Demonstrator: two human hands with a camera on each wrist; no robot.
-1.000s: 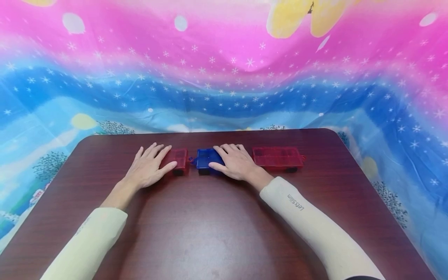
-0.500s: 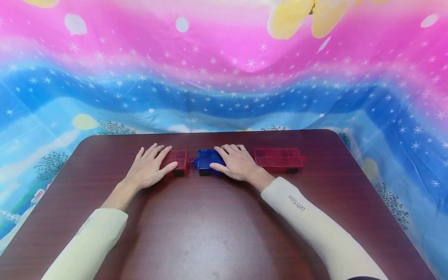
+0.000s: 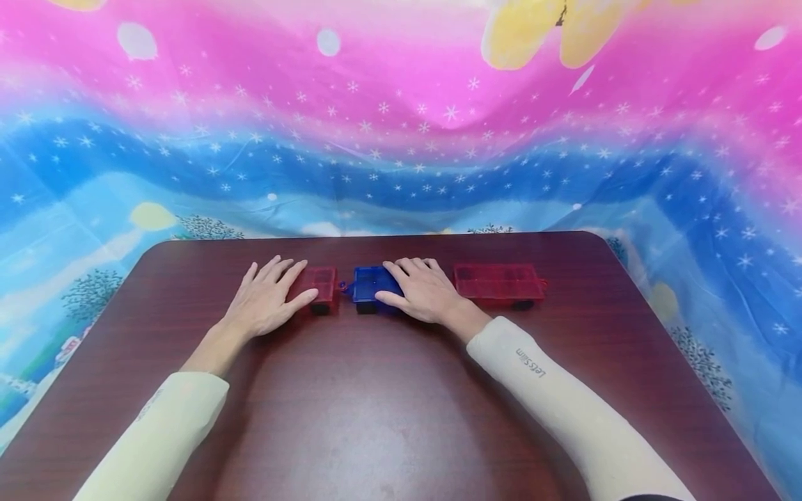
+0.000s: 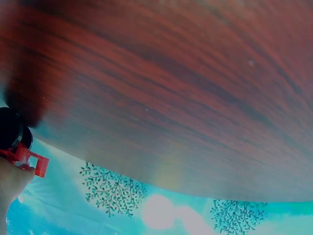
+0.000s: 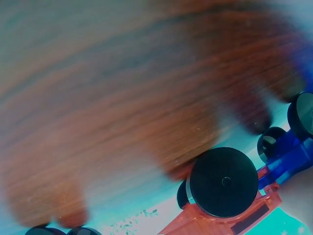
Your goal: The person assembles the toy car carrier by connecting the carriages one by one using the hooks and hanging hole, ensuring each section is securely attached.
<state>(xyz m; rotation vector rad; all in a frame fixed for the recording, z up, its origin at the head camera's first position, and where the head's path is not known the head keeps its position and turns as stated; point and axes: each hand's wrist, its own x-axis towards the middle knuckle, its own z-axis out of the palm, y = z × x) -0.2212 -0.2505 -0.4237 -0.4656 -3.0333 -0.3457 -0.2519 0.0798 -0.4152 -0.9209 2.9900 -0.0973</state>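
Observation:
In the head view, my left hand (image 3: 264, 299) lies over the left part of a see-through red toy train car (image 3: 322, 284), its fingers spread and the thumb across the top. My right hand (image 3: 421, 287) rests on a see-through blue toy train car (image 3: 371, 284) and covers its right part. A small ring coupling (image 3: 344, 287) sits between these two cars. Right of that hand stands a longer red car (image 3: 498, 282) with a hook at its far end. The right wrist view shows its black wheel (image 5: 224, 182) close to blue plastic (image 5: 288, 160).
The cars stand in a row near the back edge of a dark wooden table (image 3: 376, 403). Behind it hangs a pink and blue cloth (image 3: 401, 139) with snowflakes. Pale sleeves (image 3: 539, 376) cover both forearms.

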